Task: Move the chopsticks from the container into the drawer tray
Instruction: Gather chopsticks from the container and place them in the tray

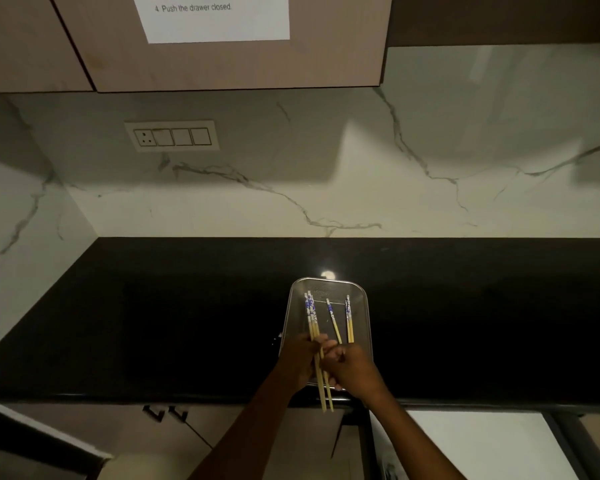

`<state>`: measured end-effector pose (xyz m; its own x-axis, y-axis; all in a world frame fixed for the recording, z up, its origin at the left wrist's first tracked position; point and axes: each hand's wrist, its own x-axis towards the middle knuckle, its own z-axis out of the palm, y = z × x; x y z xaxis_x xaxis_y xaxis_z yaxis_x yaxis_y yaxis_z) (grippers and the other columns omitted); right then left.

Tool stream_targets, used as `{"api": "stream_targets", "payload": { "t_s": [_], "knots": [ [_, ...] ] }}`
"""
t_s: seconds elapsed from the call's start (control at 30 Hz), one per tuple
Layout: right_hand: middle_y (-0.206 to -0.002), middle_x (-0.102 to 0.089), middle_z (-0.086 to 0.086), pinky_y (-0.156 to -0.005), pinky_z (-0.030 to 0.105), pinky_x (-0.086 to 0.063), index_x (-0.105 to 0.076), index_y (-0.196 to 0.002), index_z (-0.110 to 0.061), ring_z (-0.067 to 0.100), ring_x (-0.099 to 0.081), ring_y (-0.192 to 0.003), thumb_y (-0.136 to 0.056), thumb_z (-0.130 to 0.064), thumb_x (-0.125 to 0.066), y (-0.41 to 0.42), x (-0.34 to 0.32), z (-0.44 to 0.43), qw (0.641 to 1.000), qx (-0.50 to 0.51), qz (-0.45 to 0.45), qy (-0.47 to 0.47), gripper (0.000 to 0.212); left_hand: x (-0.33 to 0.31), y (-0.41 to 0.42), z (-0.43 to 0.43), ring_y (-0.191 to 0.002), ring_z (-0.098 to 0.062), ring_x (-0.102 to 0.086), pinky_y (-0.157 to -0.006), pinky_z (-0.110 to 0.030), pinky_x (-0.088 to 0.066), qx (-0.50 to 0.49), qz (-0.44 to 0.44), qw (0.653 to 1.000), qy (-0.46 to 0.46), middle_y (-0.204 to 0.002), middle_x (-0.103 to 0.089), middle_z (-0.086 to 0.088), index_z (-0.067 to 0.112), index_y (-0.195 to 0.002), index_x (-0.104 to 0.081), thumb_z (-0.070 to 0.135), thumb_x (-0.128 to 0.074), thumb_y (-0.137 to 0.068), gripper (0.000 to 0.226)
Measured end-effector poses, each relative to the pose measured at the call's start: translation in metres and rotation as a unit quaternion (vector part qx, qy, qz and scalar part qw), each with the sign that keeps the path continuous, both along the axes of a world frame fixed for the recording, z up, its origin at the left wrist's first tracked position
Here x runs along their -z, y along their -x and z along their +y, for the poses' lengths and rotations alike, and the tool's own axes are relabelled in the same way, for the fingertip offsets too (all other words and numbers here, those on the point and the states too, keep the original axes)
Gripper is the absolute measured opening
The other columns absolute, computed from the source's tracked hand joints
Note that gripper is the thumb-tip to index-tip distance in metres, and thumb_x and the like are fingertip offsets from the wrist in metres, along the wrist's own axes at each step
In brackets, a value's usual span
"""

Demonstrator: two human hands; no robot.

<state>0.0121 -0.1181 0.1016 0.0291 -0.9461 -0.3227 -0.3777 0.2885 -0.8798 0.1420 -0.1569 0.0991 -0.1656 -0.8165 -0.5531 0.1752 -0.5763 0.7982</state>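
A shiny metal container (pixel 361 296) sits on the black counter near its front edge. Bamboo chopsticks with blue-and-white patterned tops lie in it: a single one (pixel 333 318) in the middle and a pair (pixel 349 318) on the right. My left hand (pixel 297 362) is closed around a bundle of chopsticks (pixel 311 315) over the container's left side, their plain tips sticking out past the counter edge. My right hand (pixel 352 367) is beside it, fingers curled at the bundle; whether it grips a stick is hidden. The drawer tray is not visible.
The black counter (pixel 153 323) runs wall to wall, with a marble backsplash and a switch plate (pixel 171 136) behind. Overhead cabinets carry a paper note (pixel 219 19). Below the counter are cabinet fronts with dark handles (pixel 167 412) and a white surface (pixel 478 441) at lower right.
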Motion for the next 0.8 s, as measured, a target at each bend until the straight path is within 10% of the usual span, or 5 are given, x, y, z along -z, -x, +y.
{"api": "stream_targets", "payload": {
  "t_s": [0.17, 0.5, 0.8],
  "knots": [
    [-0.059, -0.066, 0.001, -0.053, 0.027, -0.051, -0.072, -0.077, -0.004, 0.012, -0.06, -0.05, -0.098, -0.033, -0.059, 0.005, 0.001, -0.008, 1.0, 0.029, 0.004, 0.007, 0.039, 0.006, -0.011, 0.0, -0.076, -0.027, -0.071, -0.069, -0.037, -0.06, -0.029, -0.036, 0.999, 0.005, -0.088, -0.073, -0.017, -0.001, -0.098, -0.065, 0.008, -0.052, -0.101, 0.015],
    [-0.102, -0.074, 0.007, -0.082, 0.034, -0.06, -0.07, -0.106, -0.016, 0.022, -0.073, -0.094, -0.102, -0.027, -0.047, -0.009, 0.017, -0.04, 0.917, -0.046, 0.396, 0.027, 0.026, 0.013, -0.023, 0.006, -0.092, -0.033, -0.074, -0.077, -0.039, -0.061, -0.03, -0.034, 0.999, 0.0, -0.106, -0.074, -0.022, 0.001, -0.111, -0.058, 0.007, -0.045, -0.105, 0.016],
    [-0.09, -0.073, 0.01, -0.086, 0.039, -0.058, -0.072, -0.097, -0.004, 0.025, -0.071, -0.088, -0.095, -0.026, -0.063, -0.013, 0.02, -0.051, 0.978, 0.01, 0.207, -0.009, 0.024, 0.017, -0.042, 0.003, -0.089, -0.027, -0.074, -0.073, -0.034, -0.06, -0.064, -0.033, 0.997, 0.028, -0.099, -0.073, -0.016, 0.004, -0.101, -0.061, 0.006, -0.049, -0.104, 0.013]
  ]
}}
